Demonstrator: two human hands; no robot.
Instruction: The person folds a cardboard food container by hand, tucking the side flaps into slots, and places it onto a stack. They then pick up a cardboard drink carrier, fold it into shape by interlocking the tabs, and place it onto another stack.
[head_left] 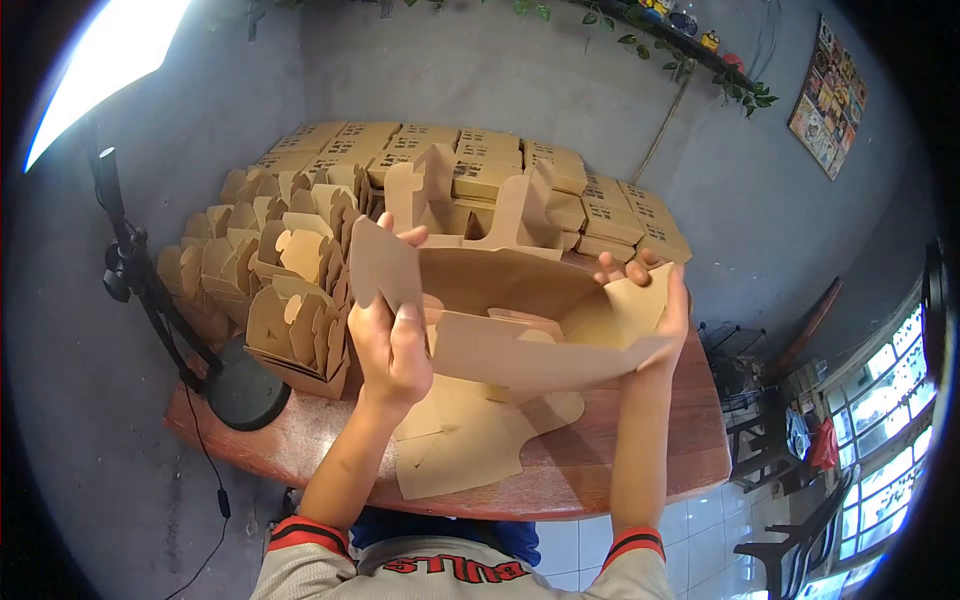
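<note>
A brown cardboard piece [540, 350], partly folded with its walls bent up, is held above the table between both hands. My left hand [390, 335] grips its left end flap, thumb on the near face and fingertips showing over the top edge. My right hand [665, 315] is wrapped round the right end, with fingertips curled over the inner side. Below it, a flat cardboard sheet [460, 440] lies on the table. Just behind the held piece stands an open cardboard form [500, 220] with tall flaps.
Closed printed boxes [490, 160] are stacked along the back of the reddish table [560, 480]. Open cartons [295, 320] stand in rows at the left, beside a black lamp base [245, 385]. Dark chairs [800, 530] are at the lower right.
</note>
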